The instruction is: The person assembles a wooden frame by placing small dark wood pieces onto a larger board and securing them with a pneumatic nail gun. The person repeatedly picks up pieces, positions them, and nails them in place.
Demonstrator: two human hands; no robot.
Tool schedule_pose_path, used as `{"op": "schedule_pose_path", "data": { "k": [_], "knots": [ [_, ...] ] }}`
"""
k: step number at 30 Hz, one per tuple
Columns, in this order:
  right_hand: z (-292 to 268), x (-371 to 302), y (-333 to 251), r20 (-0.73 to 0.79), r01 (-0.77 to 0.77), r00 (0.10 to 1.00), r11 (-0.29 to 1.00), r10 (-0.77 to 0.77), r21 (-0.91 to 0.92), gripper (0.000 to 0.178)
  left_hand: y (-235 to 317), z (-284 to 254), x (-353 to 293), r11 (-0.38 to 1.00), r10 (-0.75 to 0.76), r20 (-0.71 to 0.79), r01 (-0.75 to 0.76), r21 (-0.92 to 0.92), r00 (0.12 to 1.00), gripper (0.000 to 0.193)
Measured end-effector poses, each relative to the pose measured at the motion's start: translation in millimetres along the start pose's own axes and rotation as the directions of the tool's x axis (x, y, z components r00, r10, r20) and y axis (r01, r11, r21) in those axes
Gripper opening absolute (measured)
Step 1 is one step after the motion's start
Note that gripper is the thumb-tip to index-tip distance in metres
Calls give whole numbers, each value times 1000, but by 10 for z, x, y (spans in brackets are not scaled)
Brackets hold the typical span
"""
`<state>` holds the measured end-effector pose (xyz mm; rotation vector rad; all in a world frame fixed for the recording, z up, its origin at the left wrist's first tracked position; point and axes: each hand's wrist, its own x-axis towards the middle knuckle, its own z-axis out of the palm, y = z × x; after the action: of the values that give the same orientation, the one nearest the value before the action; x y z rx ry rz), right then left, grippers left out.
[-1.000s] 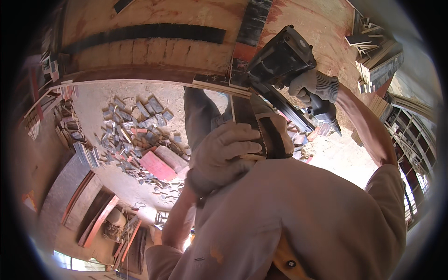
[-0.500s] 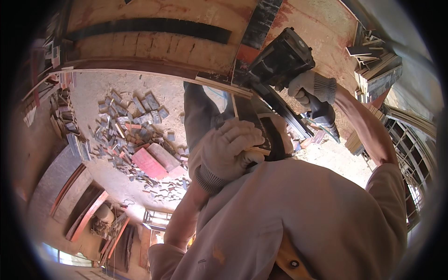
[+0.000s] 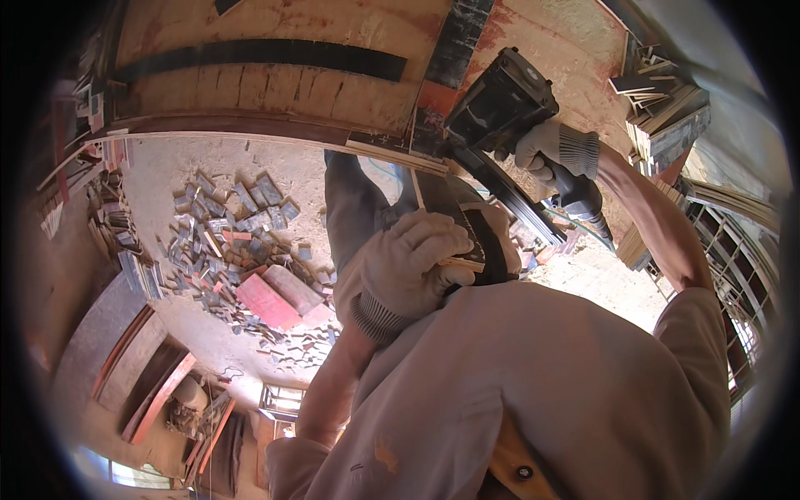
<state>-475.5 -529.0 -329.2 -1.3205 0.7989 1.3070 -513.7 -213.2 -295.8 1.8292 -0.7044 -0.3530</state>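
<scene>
Right arm is bent, gloved right hand wrapped round a boxy black nail gun upper right of centre; gloved left hand clutches a dark, flat wooden board mid-frame.

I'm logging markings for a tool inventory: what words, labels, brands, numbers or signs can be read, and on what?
No text can be read.
Black nail gun: tiny pale spot, too small to tell whether it is lettering.
Shirt: small dark mark, too small to read.
</scene>
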Motion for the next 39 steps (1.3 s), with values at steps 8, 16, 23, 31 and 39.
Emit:
{"op": "schedule_pose_path", "data": {
  "k": [8,16,23,31,39],
  "knots": [
    [-31,-1,45,14,56,998,998,-56,-27,27,-19,18,-34,1000,6,-26,-6,-1,1000,38],
    [-215,329,110,-168,51,985,997,-42,51,24,-40,10,-57,999,15,-22,-15,-31,1000,40],
    [-298,741,205,-77,48,996,999,-46,22,21,-53,2,-34,998,0,-9,0,-62,1000,38],
    [-168,840,173,-164,37,986,997,-26,63,21,-52,-67,-40,995,-19,105,30,-99,994,32],
    [-65,693,517,-285,-49,950,964,125,261,10,-94,-343,43,997,-52,320,70,-45,946,38]
  ]
}}
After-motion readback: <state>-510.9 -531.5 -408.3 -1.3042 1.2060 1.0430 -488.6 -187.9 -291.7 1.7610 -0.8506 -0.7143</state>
